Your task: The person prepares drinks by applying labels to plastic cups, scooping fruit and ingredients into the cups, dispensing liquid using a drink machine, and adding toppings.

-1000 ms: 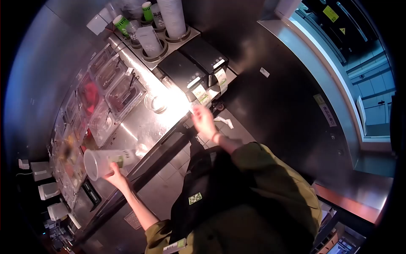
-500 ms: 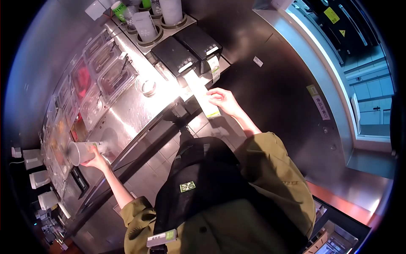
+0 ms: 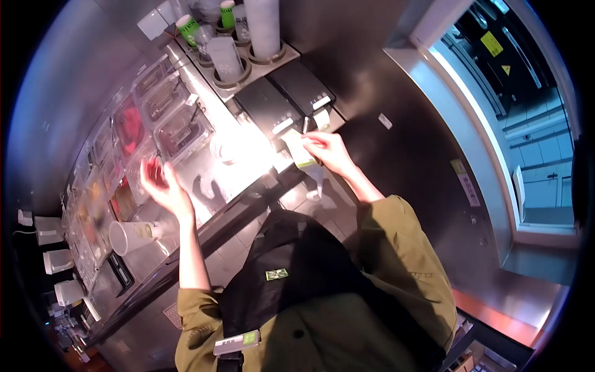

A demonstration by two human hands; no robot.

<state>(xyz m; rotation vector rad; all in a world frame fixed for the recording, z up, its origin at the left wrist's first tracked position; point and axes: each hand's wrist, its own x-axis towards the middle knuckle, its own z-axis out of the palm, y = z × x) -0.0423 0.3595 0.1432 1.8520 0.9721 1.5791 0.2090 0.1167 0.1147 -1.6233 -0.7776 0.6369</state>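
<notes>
My left hand (image 3: 162,185) is raised over the steel counter with its fingers apart and nothing in it. Below it, a clear plastic cup (image 3: 127,238) with a label on its side stands on the counter near the front edge. My right hand (image 3: 326,150) pinches the edge of a label strip (image 3: 299,149) that hangs from the left one of two black printers (image 3: 268,106). A shorter label hangs from the right printer (image 3: 302,85), just above that hand.
Lidded clear containers (image 3: 176,131) line the back of the counter (image 3: 207,189). Stacked cups (image 3: 263,31) stand in a holder beyond the printers. A black device (image 3: 120,273) lies near the counter's edge. A dark metal surface (image 3: 396,167) is at the right.
My left hand has let go of the cup, which now stands on the counter, and has moved up and right. My right hand, now at the label strip, is closed on its edge.
</notes>
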